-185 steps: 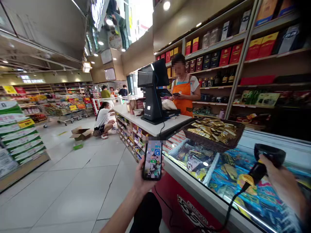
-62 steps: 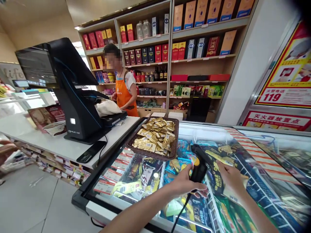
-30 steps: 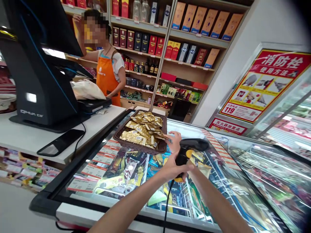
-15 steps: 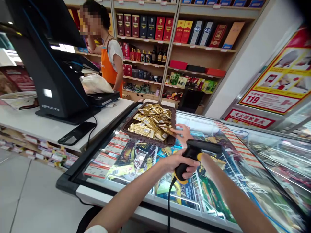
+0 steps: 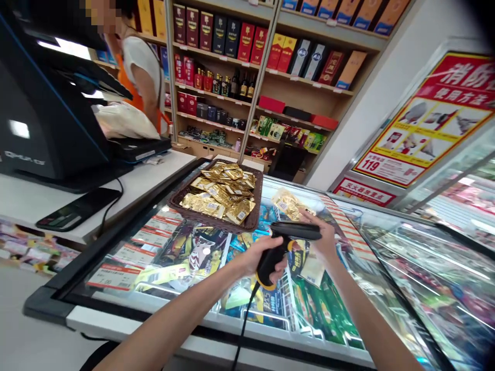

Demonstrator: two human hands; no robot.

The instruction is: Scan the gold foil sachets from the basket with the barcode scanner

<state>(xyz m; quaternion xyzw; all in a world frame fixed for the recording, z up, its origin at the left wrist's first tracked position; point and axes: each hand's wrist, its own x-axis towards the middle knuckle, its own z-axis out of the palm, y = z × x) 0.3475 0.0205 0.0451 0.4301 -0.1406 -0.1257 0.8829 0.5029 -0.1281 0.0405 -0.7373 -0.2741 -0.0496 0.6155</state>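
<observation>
My left hand (image 5: 268,257) is wrapped round the handle of a black and yellow barcode scanner (image 5: 273,255), its cable hanging down. My right hand (image 5: 319,234) is closed on a gold foil packet (image 5: 288,202) above the freezer glass, just beyond the scanner head, which hides part of the fingers. To the left, a brown wicker basket (image 5: 253,219) rests on the glass, heaped with similar gold packets (image 5: 220,190).
Below me is a glass-topped freezer (image 5: 154,263) holding bagged goods. A counter at left carries a monitor stand (image 5: 46,103) and a phone-like black device (image 5: 79,208). A person in an orange apron (image 5: 135,77) stands behind it, before the stocked shelves.
My right hand has moved from the basket's right edge to the right, taking a gold packet out. The scanner stays in my left hand. The view has turned right.
</observation>
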